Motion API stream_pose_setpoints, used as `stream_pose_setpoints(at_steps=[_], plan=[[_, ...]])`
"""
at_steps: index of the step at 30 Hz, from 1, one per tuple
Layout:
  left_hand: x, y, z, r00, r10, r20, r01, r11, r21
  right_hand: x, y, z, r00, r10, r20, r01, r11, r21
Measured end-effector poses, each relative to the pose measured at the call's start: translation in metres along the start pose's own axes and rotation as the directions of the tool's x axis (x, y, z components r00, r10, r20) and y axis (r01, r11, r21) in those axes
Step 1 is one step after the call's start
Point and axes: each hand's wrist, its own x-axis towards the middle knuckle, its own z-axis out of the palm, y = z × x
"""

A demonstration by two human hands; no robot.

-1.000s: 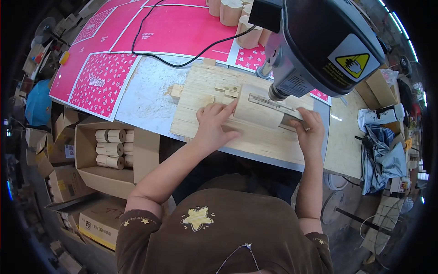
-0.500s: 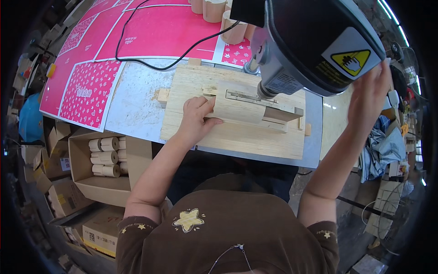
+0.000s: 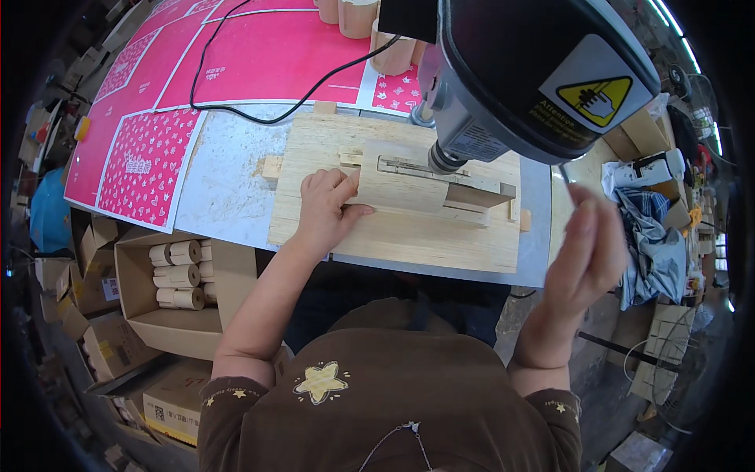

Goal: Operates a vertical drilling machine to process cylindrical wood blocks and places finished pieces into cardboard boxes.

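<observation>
A drill press head (image 3: pixel 543 79) with a warning label hangs over the table, its chuck (image 3: pixel 447 160) just above a pale wooden workpiece (image 3: pixel 401 191). This piece has a rounded near side and a long slot along its top. It lies on a flat wooden board (image 3: pixel 377 240). My left hand (image 3: pixel 325 208) grips the left end of the workpiece, thumb on the near side and fingers curled behind. Right of the machine head, my right hand (image 3: pixel 586 252) is closed at the end of a thin metal feed handle (image 3: pixel 565 173), somewhat blurred.
Pink printed sheets (image 3: pixel 275 63) cover the table's far left, crossed by a black cable (image 3: pixel 314 93). Several wooden cylinders (image 3: pixel 358 17) stand at the back. A cardboard box (image 3: pixel 177 326) of similar wooden pieces sits below left. Cloth (image 3: pixel 657 252) lies at right.
My right hand has come down and toward me from beside the machine head, and its fingers have closed at the handle. My left hand stays on the workpiece; the view shifted slightly.
</observation>
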Motion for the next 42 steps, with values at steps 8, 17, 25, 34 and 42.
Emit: stream_pose_setpoints(at_steps=[8, 17, 25, 34, 42], plan=[[-0.002, 0.001, 0.000, 1.000, -0.014, 0.007, 0.013, 0.999, 0.036, -0.063, 0.044, 0.067, 0.994, -0.098, -0.044, 0.102, 0.989, 0.109], [-0.001, 0.006, 0.000, 0.998, -0.051, 0.025, 0.051, 0.998, 0.022, 0.031, 0.014, 0.012, 0.967, 0.123, -0.224, -0.077, 0.976, 0.205], [0.007, 0.033, 0.023, 0.995, -0.097, 0.013, 0.097, 0.995, 0.000, 0.106, 0.063, 0.023, 0.985, 0.090, -0.145, -0.053, 0.968, 0.244], [0.006, 0.031, 0.025, 0.996, -0.085, 0.008, 0.085, 0.996, 0.010, -0.007, 0.009, 0.007, 0.999, -0.030, -0.035, 0.035, 0.987, 0.158], [0.009, 0.035, 0.022, 0.993, -0.105, 0.044, 0.106, 0.994, -0.007, -0.062, 0.053, 0.081, 0.960, -0.186, -0.209, 0.219, 0.964, 0.149]])
